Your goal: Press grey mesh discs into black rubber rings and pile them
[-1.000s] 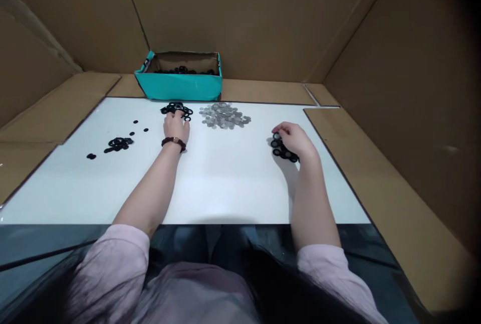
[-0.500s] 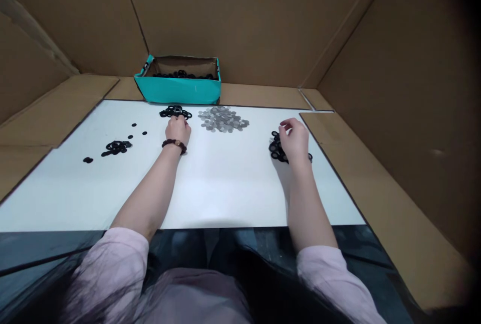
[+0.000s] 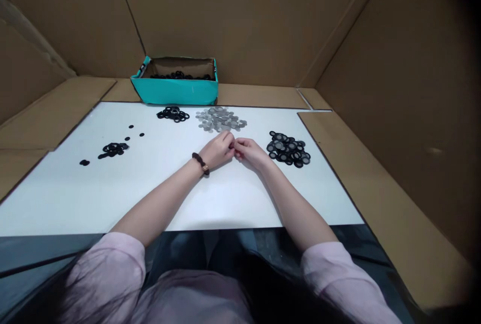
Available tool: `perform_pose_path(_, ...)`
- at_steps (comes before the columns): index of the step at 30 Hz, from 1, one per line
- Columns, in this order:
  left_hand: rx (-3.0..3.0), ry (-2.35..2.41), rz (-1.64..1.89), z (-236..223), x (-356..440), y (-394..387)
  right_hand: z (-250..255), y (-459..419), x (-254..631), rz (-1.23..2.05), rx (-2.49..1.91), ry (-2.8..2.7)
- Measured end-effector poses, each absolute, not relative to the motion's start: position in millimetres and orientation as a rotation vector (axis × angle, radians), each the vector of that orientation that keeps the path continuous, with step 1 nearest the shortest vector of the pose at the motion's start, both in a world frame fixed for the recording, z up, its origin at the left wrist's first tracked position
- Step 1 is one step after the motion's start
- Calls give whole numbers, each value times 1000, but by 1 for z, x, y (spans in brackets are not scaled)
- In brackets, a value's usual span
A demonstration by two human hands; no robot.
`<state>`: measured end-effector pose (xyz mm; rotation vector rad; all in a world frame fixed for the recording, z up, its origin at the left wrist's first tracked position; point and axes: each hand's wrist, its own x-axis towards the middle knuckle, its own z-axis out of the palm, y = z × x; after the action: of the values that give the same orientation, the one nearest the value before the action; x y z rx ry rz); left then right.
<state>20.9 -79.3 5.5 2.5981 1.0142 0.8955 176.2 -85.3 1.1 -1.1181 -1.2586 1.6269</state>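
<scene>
A person's left hand (image 3: 218,152) and right hand (image 3: 250,152) meet fingertip to fingertip over a white board (image 3: 229,196). The fingers of both are bent and drawn together; whether they pinch anything is hidden, and cannot be told. Just beyond the grip lies a heap of grey discs (image 3: 221,118), its near edge close by the left hand's knuckles. Beyond and to the left of the grip sits a small pile of black rings (image 3: 173,114), and behind it, at the board's far edge, a teal box (image 3: 175,91) with more black pieces inside. To the right of the grip, well clear of the fingers, black rings with grey centers (image 3: 288,149) lie heaped. Far to the left are a dark cluster (image 3: 113,149) and a few scattered black dots (image 3: 142,135). A dark bracelet (image 3: 201,163) circles the left wrist.
</scene>
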Motion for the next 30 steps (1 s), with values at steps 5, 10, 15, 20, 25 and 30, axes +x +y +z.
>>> perform_pose_path(5, 2357, 1517, 996, 4, -7, -54, 4, -83, 174, 1496, -1276, -1176)
perform_pose_path(10, 1991, 1986, 1031, -5, -35, -24, 5, -83, 171, 1519, -1289, -1146)
perform_pose_path(15, 2093, 1965, 818, -6, -30, -20, 6, -83, 172, 1547, -1266, -1111)
perform_pose_path(20, 2187, 1985, 719, -1, -25, -20, 8, -83, 171, 1549, -1275, -1092)
perform_pose_path(25, 2239, 2071, 574, 2, -23, -15, 11, -85, 169, 1548, -1277, -1045)
perform_pose_path(30, 2136, 2121, 661, 7, -17, -14, 13, -86, 166, 1492, -1298, -1030)
